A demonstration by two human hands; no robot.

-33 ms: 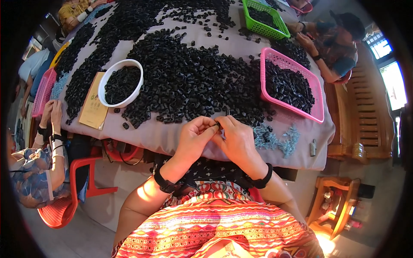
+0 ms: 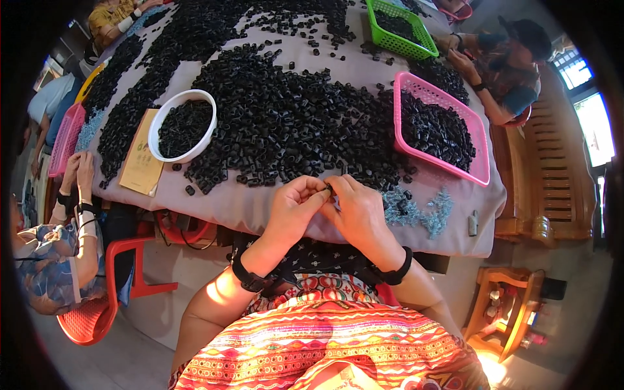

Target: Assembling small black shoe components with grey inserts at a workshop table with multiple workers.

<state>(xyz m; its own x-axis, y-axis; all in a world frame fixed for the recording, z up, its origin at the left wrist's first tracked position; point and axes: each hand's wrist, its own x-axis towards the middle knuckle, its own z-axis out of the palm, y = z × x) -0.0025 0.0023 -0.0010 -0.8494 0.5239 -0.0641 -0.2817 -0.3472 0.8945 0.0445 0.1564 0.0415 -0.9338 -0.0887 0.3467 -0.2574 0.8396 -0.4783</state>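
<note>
My left hand (image 2: pixel 292 207) and my right hand (image 2: pixel 359 209) meet at the table's near edge, fingertips pinched together. Between them is a small black piece (image 2: pixel 330 189), mostly covered by the fingers; it resembles the loose parts around it. Just beyond my hands spreads a big pile of short, hollow black plastic caps (image 2: pixel 279 130). Beside my right hand lie pale blue branching plastic pieces (image 2: pixel 437 213). A pink perforated basket (image 2: pixel 444 170) at the right holds more black parts. At the left, a white bowl (image 2: pixel 155 138) contains thin black pieces.
A tan booklet (image 2: pixel 141 159) lies beside the bowl, and a small grey object (image 2: pixel 472 223) near the right corner. A green basket (image 2: pixel 416 51) stands farther back. Other people sit around the table, one at the left by a red chair (image 2: pixel 116 273). A wooden bench (image 2: pixel 552 156) is at the right.
</note>
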